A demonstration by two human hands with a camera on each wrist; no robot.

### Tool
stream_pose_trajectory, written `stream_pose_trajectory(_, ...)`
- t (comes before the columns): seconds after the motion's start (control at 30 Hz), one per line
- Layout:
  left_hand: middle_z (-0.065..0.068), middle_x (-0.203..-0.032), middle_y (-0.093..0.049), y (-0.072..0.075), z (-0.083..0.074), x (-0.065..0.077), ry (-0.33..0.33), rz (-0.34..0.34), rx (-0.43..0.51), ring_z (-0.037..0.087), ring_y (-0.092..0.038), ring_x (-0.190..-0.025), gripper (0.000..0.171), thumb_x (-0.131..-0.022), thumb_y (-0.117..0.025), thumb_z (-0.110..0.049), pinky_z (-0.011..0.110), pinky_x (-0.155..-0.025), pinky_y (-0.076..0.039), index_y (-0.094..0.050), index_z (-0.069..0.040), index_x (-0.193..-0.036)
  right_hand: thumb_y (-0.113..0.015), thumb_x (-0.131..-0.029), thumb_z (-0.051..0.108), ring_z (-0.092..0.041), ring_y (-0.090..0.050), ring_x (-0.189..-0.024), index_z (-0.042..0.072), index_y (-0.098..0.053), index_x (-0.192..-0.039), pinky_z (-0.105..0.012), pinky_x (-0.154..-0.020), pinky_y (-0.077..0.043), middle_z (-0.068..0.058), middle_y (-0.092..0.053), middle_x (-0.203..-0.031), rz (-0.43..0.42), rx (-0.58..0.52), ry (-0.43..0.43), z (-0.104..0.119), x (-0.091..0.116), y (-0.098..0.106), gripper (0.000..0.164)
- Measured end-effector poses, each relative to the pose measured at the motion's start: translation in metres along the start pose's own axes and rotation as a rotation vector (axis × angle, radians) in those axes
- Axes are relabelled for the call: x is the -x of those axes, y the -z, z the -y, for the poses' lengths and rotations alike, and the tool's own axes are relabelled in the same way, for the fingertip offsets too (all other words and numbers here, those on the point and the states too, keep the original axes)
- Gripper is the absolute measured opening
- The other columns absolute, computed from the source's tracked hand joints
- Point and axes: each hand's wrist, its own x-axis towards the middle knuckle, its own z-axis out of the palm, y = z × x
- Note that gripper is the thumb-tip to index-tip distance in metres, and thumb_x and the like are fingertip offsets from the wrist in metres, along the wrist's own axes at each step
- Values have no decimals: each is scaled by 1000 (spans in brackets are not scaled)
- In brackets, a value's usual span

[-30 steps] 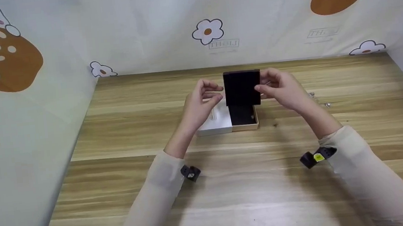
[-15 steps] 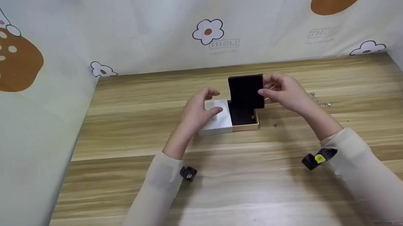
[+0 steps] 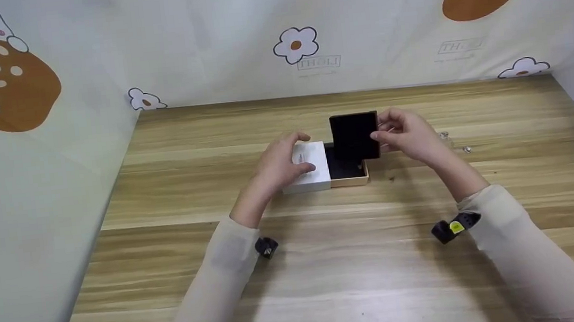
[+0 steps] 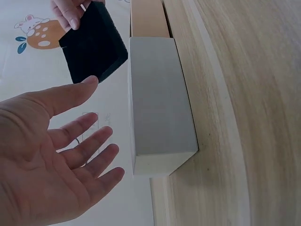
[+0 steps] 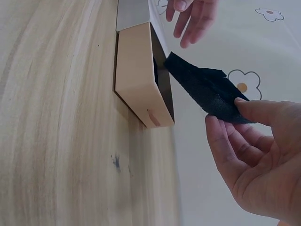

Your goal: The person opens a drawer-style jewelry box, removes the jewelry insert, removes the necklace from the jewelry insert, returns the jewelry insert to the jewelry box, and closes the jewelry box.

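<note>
My right hand (image 3: 406, 135) pinches a black foam insert (image 3: 354, 137) by its right edge, thumb on the near face and fingers behind. The insert is held tilted up above the pulled-out part of a drawer box. That tan drawer (image 5: 136, 75) has a dark inside and a small ribbon tab (image 5: 153, 117) on its end. Its white sleeve (image 4: 162, 94) covers the left part. My left hand (image 4: 61, 155) hovers over the sleeve, thumb and fingers spread and apart from it, with nothing in them. The drawer's bottom is partly hidden behind the insert.
Small shiny pieces (image 3: 467, 149) lie on the wooden table (image 3: 351, 261) to the right, partly behind the right forearm. A dark speck (image 3: 392, 179) marks the tabletop near the drawer. A patterned cloth wall (image 3: 221, 45) rises at the table's back edge.
The right hand has lowered the foam insert and shifted it slightly right. My left hand has drawn away from it, down and left over the white sleeve, with its fingers spreading wider.
</note>
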Motion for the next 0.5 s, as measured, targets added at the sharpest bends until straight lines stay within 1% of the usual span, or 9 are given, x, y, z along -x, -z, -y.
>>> stream_pose_trajectory(0.07, 9, -137, -48, 0, 1, 1, -1, 19, -25, 25, -42, -128, 61, -78, -76, -20, 37, -109, -33, -50, -9, -132, -62, -90, 9, -5, -60, -74, -6, -49, -111, -28, -73, -57, -5, -53, -95, 7, 2, -10, -1, 0, 0, 29)
stream_pose_trajectory(0.2, 8, -141, -44, -1, 3, 3, 20, 56, -54, 25, -39, -129, 69, -75, -79, -21, 36, -110, -31, -47, -8, -135, -62, -89, 10, -4, -60, -74, -6, -49, -112, -30, -73, -58, -4, -54, -94, 17, 10, -13, -4, 1, 0, 30)
stream_pose_trajectory(0.37, 7, -141, -43, -3, 3, 3, 55, 77, -79, 25, -38, -129, 70, -74, -80, -21, 38, -109, -33, -48, -9, -135, -62, -89, 6, -5, -61, -71, -8, -50, -110, -32, -71, -58, -5, -56, -89, 29, 15, -6, -7, 1, -2, 29)
stream_pose_trajectory(0.5, 9, -141, -42, -4, 3, 2, 59, 88, -120, 25, -39, -130, 71, -74, -80, -22, 38, -109, -33, -47, -7, -136, -63, -88, 4, -6, -61, -70, -9, -51, -111, -30, -70, -58, -5, -56, -87, 38, 19, -13, -8, 1, -2, 29)
